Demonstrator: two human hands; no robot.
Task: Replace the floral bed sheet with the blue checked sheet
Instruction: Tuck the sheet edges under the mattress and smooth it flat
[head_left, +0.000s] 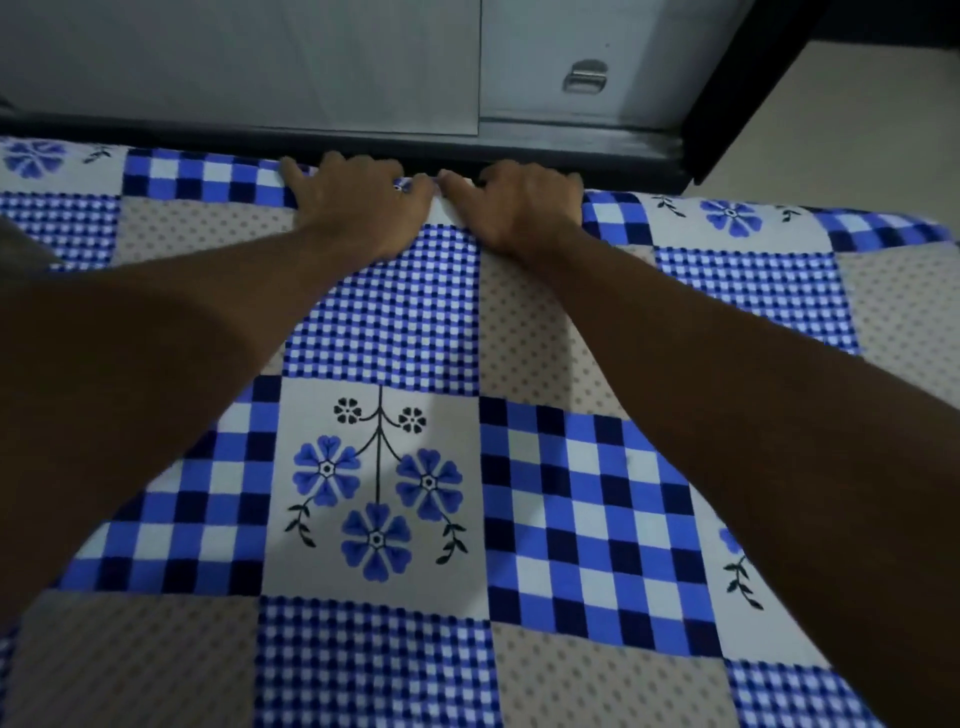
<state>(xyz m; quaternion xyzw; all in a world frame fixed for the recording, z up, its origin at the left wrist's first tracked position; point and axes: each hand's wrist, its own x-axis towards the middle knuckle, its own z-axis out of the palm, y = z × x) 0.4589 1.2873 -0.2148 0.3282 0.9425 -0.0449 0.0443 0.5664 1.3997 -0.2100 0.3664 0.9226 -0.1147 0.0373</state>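
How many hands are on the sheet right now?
2. The left hand and the right hand lie side by side at the far edge of the sheet, fingers curled over it; none looks hidden.

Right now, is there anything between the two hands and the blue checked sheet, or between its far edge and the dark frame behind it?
Nothing visible stands in the way. The left hand and the right hand lie directly on the blue checked sheet and grip its far edge, right beside the dark frame.

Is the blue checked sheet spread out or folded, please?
Spread: the blue checked sheet lies flat; left hand and right hand hold its far edge.
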